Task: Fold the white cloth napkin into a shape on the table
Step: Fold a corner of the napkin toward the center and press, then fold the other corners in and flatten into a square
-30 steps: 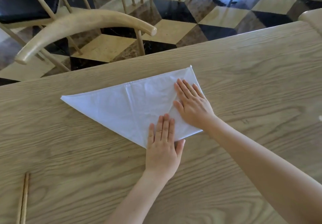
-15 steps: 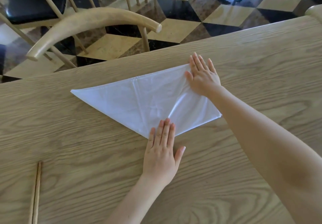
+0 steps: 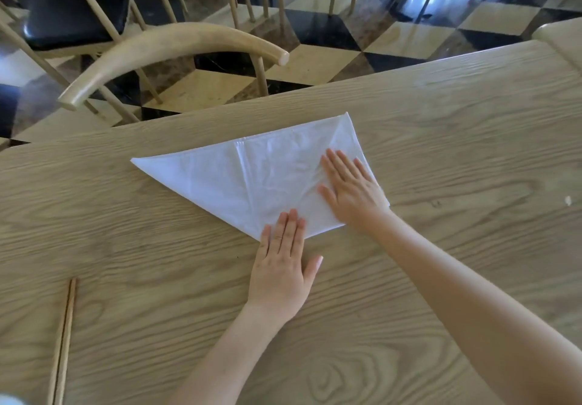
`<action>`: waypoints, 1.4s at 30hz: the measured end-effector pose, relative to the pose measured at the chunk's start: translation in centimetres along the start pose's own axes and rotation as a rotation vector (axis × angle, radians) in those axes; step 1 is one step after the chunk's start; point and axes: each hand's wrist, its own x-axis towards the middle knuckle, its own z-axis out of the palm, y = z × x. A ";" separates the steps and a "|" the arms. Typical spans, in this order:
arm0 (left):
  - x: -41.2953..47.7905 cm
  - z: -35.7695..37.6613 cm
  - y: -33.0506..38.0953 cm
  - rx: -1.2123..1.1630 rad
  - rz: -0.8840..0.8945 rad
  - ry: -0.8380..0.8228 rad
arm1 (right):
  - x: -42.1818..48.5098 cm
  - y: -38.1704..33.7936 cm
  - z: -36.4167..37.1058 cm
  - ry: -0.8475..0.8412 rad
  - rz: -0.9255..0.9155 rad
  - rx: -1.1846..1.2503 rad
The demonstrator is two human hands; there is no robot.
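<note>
Both flat, open hands, left hand [image 3: 282, 259] and right hand [image 3: 352, 189], pressed the napkin [image 3: 239, 184], folded into a triangle; shaping seemingly remained.

White cloth napkin [image 3: 252, 184], slightly creased, on matt, grained wooden table [image 3: 441, 140].
</note>
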 end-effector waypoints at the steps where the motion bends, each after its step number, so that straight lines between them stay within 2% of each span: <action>1: -0.1 0.0 0.0 -0.007 -0.001 0.000 | 0.4 1.0 -0.2 -0.012 0.037 -0.026; 5: 0.1 -0.3 0.0 0.035 0.001 -0.014 | 1.1 1.7 -1.4 -0.094 0.063 -0.087; 8: -0.1 -1.1 -0.2 0.018 0.007 -0.007 | 0.5 -0.4 -2.2 -0.075 0.095 -0.037; 10: -0.3 -1.2 -0.8 -0.020 -0.056 0.015 | -1.1 -3.0 -2.3 -0.033 -0.022 0.047; 13: -1.4 -1.1 -2.4 -0.027 -0.167 0.066 | -4.4 -6.5 -0.9 -0.126 -0.239 0.123; 16: -1.8 -1.2 -4.3 -0.010 -0.126 0.065 | -4.8 -6.5 0.4 -0.118 -0.243 0.072; 20: -1.7 -2.2 -5.1 0.019 -0.083 -0.024 | -4.8 -7.8 0.1 -0.110 -0.224 0.090; 26: -1.4 -3.0 -8.2 0.010 -0.185 -0.015 | -6.5 -11.0 1.8 -0.089 -0.315 0.123; 31: -1.5 -4.7 -14.2 0.067 -0.339 -0.027 | -5.4 -13.0 2.3 -0.056 -0.353 0.139; 37: 1.6 -5.3 -15.7 0.083 -0.307 0.005 | -5.3 -12.8 2.6 0.211 -0.217 0.035; 39: 2.2 -5.7 -16.3 0.088 -0.252 0.021 | -4.5 -13.7 1.8 0.252 -0.202 -0.024; 42: 2.6 -5.8 -17.2 0.243 -0.094 0.148 | -2.6 -15.5 1.1 0.258 -0.277 -0.085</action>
